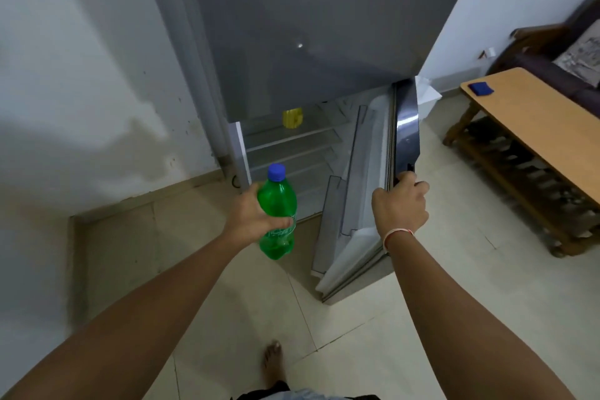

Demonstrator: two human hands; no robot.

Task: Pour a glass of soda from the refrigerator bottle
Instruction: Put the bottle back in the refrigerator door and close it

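Bottle point(277, 211): a green, see-through plastic soda bottle with a blue screw cap on top and a green label band around its lower half. It looks only partly full, with liquid showing near its rounded base. It is held upright in the air, just in front of the open lower part of the fridge point(311, 42), above the pale tiled floor point(373, 334).

The left hand point(251, 214) has its grip clamped around the middle of the bottle, fingers wrapped over the label band and thumb on the near side.

The right hand point(401, 204) has its grip closed on the top edge of the fridge door point(367, 198), which stands swung open to the right. A thin pink and white band circles that wrist. The inside of the door shows clear plastic racks.

Inside the fridge, glass shelves step down one below another. A small yellow object point(293, 119) sits on the top shelf; what it is cannot be told. The grey upper door of the fridge is shut.

To the right stands a wooden surface point(545, 140) with a slatted shelf beneath it and a small blue cloth point(481, 88) on its far end. Behind it is a dark sofa with a patterned cushion. A bare foot point(272, 364) shows at the bottom, on the floor.
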